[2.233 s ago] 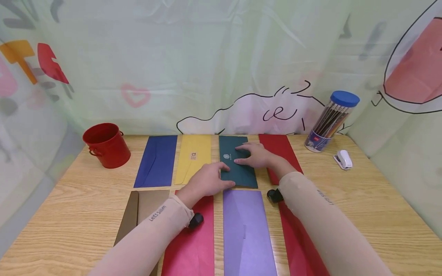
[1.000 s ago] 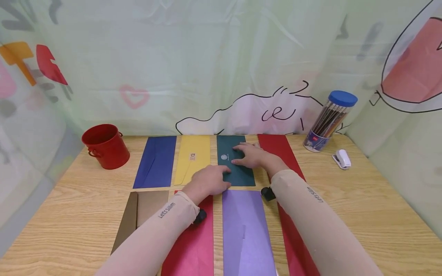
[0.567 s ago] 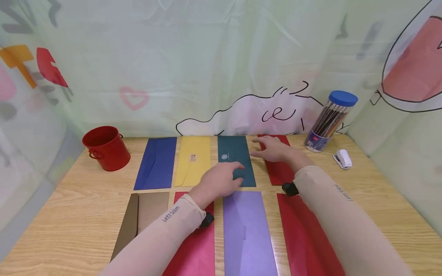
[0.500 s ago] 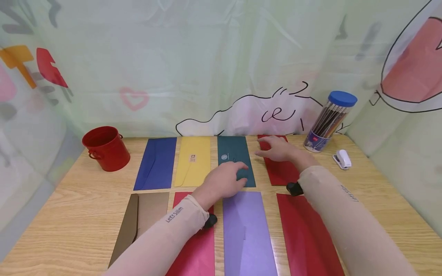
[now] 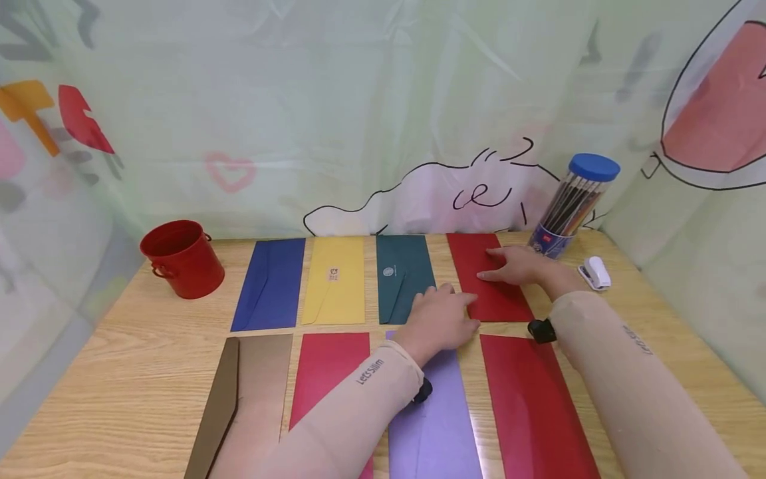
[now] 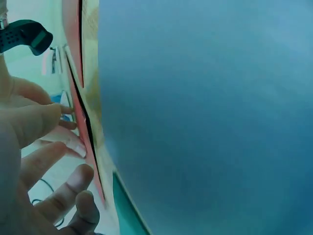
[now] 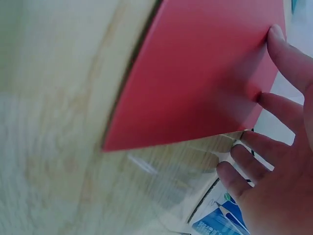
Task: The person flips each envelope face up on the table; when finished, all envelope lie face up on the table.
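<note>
My right hand (image 5: pixel 519 265) has its thumb and index fingertips on the dark red envelope (image 5: pixel 469 256) at the back right. In the right wrist view those fingertips touch the red envelope (image 7: pixel 195 73), and the other fingers spread past its edge. My left hand (image 5: pixel 441 320) hovers with loosely bent fingers between the dark green envelope (image 5: pixel 391 256) and the red one, above the top of the purple envelope (image 5: pixel 439 426). In the left wrist view nothing lies between the fingers of the left hand (image 6: pixel 24 161).
More envelopes lie in the two rows: blue (image 5: pixel 272 283), yellow (image 5: pixel 335 253), brown (image 5: pixel 263 372), pink-red (image 5: pixel 329 372) and red (image 5: pixel 532 399). A red bucket (image 5: pixel 185 263) stands back left. At the back right are a tube of pencils (image 5: pixel 568 206) and a white stapler (image 5: pixel 596 273).
Both hands have left the dark green envelope and moved right. The right hand has come onto the back red envelope; the left hand has reached the gap beside it.
</note>
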Motion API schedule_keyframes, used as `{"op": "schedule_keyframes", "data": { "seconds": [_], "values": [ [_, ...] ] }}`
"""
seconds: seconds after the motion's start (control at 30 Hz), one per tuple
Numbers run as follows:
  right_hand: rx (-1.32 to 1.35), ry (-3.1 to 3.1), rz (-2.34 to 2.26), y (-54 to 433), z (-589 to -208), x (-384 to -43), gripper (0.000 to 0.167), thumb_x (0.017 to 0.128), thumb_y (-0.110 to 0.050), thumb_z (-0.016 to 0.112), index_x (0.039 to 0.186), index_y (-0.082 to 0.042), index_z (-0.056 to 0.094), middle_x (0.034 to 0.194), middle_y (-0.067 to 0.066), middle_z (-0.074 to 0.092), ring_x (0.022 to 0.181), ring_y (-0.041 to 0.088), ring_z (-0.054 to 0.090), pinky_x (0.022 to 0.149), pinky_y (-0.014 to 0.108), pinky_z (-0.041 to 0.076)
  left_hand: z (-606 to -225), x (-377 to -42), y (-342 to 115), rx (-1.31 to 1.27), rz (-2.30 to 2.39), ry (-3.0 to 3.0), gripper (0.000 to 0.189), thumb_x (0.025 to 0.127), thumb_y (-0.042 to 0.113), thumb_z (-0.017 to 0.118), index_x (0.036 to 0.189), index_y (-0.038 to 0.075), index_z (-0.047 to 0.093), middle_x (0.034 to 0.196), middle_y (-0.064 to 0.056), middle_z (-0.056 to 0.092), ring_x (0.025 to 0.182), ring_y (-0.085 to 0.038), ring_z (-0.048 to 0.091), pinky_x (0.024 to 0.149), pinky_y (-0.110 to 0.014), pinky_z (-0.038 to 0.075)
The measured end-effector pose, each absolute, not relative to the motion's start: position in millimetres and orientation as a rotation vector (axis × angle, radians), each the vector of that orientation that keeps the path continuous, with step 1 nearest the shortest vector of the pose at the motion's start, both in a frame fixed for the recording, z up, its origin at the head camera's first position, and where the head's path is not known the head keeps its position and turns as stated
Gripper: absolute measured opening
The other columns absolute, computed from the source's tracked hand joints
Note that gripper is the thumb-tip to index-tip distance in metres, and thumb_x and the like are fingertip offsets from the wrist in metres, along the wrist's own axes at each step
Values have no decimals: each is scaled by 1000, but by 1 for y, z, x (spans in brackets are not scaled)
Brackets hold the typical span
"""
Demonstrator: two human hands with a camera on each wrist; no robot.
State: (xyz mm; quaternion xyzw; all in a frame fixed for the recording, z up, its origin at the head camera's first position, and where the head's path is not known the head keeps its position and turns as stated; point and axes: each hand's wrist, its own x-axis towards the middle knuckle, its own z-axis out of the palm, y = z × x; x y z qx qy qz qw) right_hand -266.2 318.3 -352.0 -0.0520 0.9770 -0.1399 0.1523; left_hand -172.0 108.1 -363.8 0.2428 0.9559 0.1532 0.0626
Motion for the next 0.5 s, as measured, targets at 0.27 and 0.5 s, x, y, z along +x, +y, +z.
{"op": "schedule_keyframes", "data": {
  "seconds": [0.27,0.5],
  "values": [
    [-171,2786,-450,314,-351,-264,83,91,-45,72,145,11,43,145,36,40,134,52,33,106,63,36,-367,-176,121,655,246,2915,49,90,52,69,136,38,64,135,3,54,116,-17,49,94,-37,40],
    [-146,2796,-470,320,-353,-266,84,89,-44,75,144,12,44,141,34,43,131,52,36,102,62,40,-366,-176,134,736,55,2989,45,85,57,72,122,32,74,130,5,58,115,-15,49,95,-36,40]
  ]
}}
